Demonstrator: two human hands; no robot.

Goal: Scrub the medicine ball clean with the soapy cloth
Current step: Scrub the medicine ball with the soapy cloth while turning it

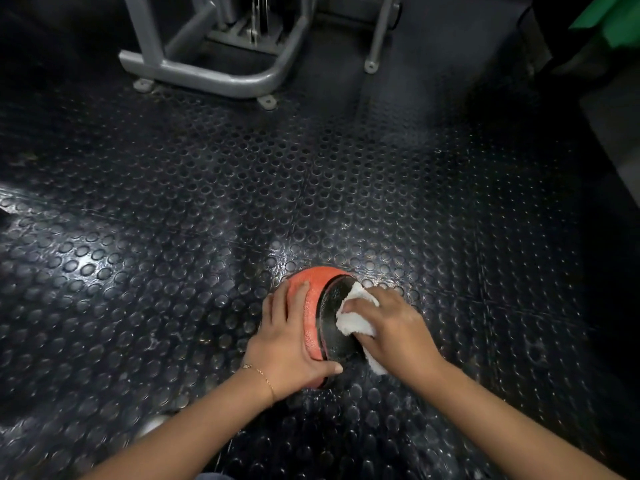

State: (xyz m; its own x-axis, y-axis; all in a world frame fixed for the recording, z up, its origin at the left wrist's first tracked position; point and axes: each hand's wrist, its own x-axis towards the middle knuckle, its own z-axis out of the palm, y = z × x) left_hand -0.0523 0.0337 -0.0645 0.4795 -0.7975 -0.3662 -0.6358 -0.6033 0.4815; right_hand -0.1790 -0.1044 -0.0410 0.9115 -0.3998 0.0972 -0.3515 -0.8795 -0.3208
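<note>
The ball (313,317) sits on the black studded floor (173,237) right in front of you, well apart from the grey machine frame (207,69) bolted down at the far side. It is orange with a round black panel, and the panel is turned up and towards your right.

Your left hand (287,344) grips the orange side. The fingers lie along the curve pointing away from you, and the thumb reaches across the near side to the rim of the black panel. A thin bracelet (263,374) lies on that wrist.

Your right hand (394,327) clutches the white cloth (353,323), bunched under the fingers and pressed flat on the black panel. One end of the cloth pokes out beyond your fingertips, and another hangs out below the heel of the hand, at the near right of the ball.

The floor around the ball shines wet. A pale blurred thing (152,426) lies on the floor beside your left forearm, but you cannot tell what it is. Something green (613,19) shows at the far right.
</note>
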